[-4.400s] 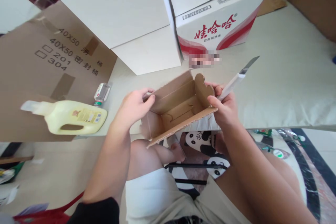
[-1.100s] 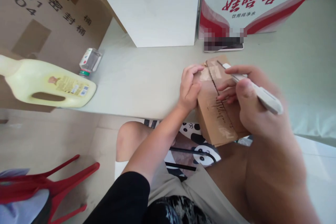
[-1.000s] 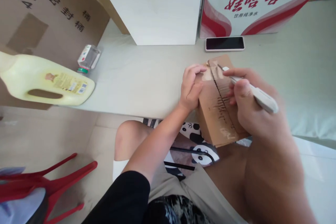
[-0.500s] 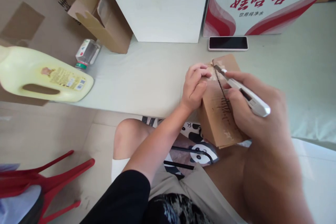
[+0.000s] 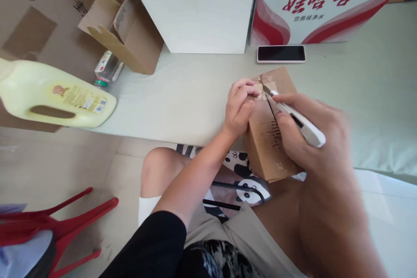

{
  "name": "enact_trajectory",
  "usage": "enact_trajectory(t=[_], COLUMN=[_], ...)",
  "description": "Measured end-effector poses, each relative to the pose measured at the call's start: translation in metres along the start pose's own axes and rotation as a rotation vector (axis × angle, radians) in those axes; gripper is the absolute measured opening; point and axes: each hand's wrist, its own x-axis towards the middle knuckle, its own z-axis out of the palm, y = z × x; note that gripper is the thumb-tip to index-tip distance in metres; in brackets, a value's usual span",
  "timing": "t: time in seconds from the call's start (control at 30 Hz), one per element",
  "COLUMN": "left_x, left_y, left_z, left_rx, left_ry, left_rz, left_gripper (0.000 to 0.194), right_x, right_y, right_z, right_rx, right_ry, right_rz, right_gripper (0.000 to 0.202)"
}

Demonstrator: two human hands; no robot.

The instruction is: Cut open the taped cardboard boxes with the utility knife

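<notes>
A brown cardboard box (image 5: 260, 139) rests partly on the table's front edge, its taped top seam running away from me. My left hand (image 5: 239, 106) grips the box's left side, fingers curled over the top near the far end. In my right hand (image 5: 302, 126) is a white utility knife (image 5: 301, 124), held with the handle slanting down to the right. Its blade tip touches the seam close to the torn tape at the far end. The fingers underneath the knife are partly hidden.
A phone (image 5: 281, 54) lies beyond the box, before a white-and-red carton (image 5: 312, 17) and a white box (image 5: 202, 17). Leftward are an open cardboard box (image 5: 140, 39), a small clear bottle (image 5: 106, 67) and a yellow jug (image 5: 55, 91). A red stool (image 5: 74, 226) stands lower left.
My right hand and the knife have shifted slightly left, with the blade tip a little nearer me along the seam. The box has moved slightly left; my left hand keeps its hold.
</notes>
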Motion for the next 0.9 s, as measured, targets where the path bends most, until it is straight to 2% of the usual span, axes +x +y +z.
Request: enact_trajectory(t=[0.17,0.37,0.53,0.73,0.83,0.9], left_x=[-0.001,-0.001,-0.001,-0.002,-0.001,-0.001], left_y=[-0.004,-0.002,-0.001,-0.004,-0.004,-0.003], left_z=[0.0,-0.001,-0.002,-0.003,-0.003,-0.005], left_rx=[0.053,0.067,0.119,0.132,0.129,0.124], left_ry=[-0.02,-0.025,-0.045,-0.056,-0.062,-0.052], left_rz=[-0.04,-0.054,-0.067,-0.079,-0.101,-0.117], left_gripper=[0.05,0.05,0.049,0.036,0.031,0.029], right_x=[-0.001,0.0,-0.003,-0.009,-0.015,-0.02], right_y=[-0.002,0.0,0.001,0.002,0.001,0.001], right_z=[-0.003,0.001,-0.004,-0.004,-0.012,-0.022], right_rx=[0.017,-0.064,0.04,0.153,0.197,0.231], right_ry=[0.09,-0.004,0.092,0.242,0.327,0.275], right_rz=[-0.022,-0.028,-0.051,-0.023,0.013,0.074], right_gripper=[0.023,0.03,0.021,0.02,0.024,0.024])
